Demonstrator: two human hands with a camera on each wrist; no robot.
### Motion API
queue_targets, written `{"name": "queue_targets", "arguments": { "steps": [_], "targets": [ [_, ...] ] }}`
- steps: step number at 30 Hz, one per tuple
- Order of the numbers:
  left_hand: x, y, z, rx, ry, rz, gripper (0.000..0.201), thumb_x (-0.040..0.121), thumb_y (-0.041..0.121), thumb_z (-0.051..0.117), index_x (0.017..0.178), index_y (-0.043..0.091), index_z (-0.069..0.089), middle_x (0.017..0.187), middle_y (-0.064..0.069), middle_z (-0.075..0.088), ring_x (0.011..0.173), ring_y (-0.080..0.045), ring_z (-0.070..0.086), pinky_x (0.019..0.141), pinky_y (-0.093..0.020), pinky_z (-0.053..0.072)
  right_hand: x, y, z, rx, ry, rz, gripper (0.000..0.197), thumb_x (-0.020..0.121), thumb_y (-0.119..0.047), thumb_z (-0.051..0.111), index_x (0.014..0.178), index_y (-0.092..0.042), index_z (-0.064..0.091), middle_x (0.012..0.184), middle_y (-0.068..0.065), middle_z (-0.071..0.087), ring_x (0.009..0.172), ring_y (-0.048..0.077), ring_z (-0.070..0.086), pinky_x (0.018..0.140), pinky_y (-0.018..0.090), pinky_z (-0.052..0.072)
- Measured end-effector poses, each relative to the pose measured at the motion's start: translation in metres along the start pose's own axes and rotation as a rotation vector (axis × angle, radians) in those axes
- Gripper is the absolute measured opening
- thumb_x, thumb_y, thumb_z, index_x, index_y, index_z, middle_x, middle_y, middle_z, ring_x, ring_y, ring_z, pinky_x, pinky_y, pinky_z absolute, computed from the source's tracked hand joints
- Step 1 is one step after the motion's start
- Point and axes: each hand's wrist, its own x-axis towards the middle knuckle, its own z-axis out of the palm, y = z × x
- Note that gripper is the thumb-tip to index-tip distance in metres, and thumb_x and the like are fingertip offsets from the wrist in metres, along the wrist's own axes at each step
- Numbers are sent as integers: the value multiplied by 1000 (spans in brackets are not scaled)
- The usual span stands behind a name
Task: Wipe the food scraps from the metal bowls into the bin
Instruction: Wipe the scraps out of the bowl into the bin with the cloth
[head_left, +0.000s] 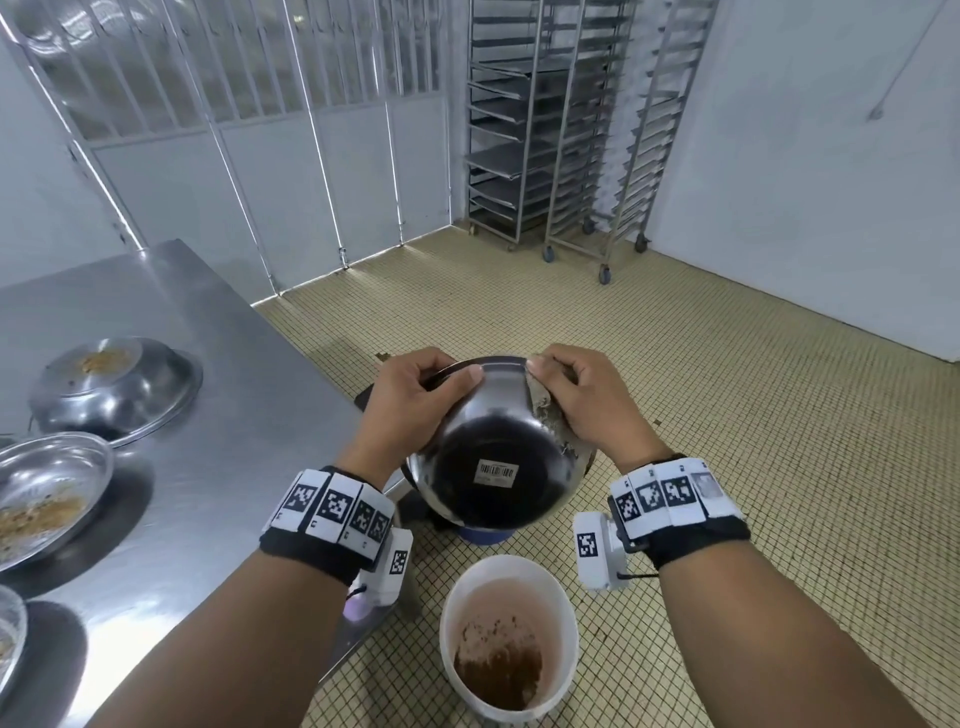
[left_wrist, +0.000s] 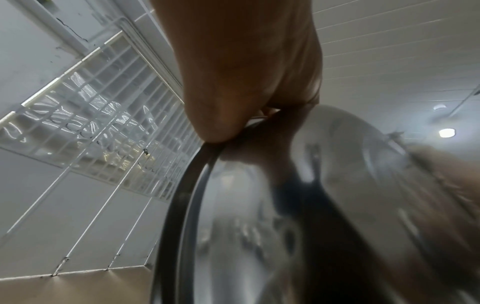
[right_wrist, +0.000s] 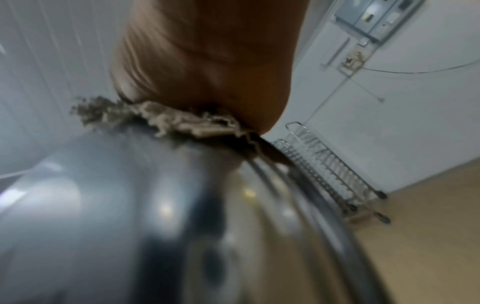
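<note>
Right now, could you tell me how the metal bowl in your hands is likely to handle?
The metal bowl looks rigid, and its polished surface is probably slippery. The left hand pinches its rim; the right hand presses a cloth against it. Its rounded underside would likely rock if set down.

Both forearms reach forward, each wrist wrapped in a black band with black-and-white square markers. The left hand (head_left: 410, 402) curls over the rim of a tilted bowl (head_left: 498, 467), thumb on its outside. The right hand (head_left: 587, 400) presses a cloth (head_left: 545, 410) against the opposite rim, fingers curled.
</note>
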Motion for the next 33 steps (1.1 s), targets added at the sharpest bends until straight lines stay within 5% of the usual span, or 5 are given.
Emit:
{"name": "queue_targets", "arguments": {
  "steps": [10,17,25,30,33],
  "targets": [
    [3,-1,-11,-84,123,-41,21,87,31,83,74,19,72,68,-2,72,61,-14,67,59,-30,53,-13,15,4,224,64,108,44,103,-44,51,88,-7,69,80,15,68,71,21,63,78,38,51],
    [-1,6,-2,-14,18,8,16,89,27,81,79,18,73,73,-5,74,61,-13,68,57,-21,54,5,-10,0,-89,-33,-58,38,103,-41,56,75,-17,63,69,2,63,67,20,57,66,35,46],
    [-1,1,-7,-29,127,-35,20,88,33,81,76,21,72,68,4,72,60,-10,66,57,-21,50,-11,15,5,131,76,53,36,105,-42,51,80,-22,67,71,-6,64,69,13,59,76,35,49],
    [-4,7,7,15,-5,-25,16,88,30,81,81,19,72,72,-1,73,59,-7,65,56,-18,52,1,-11,-2,-126,-43,-53,31,102,-39,57,71,-34,60,66,-15,60,65,1,54,64,17,38],
    [-1,11,5,-36,58,-46,17,86,29,84,77,19,73,70,1,74,58,-8,66,55,-18,51,0,-7,-6,-72,-4,-61,30,102,-43,57,81,-25,69,73,-7,66,72,13,62,70,30,47]
  ]
}}
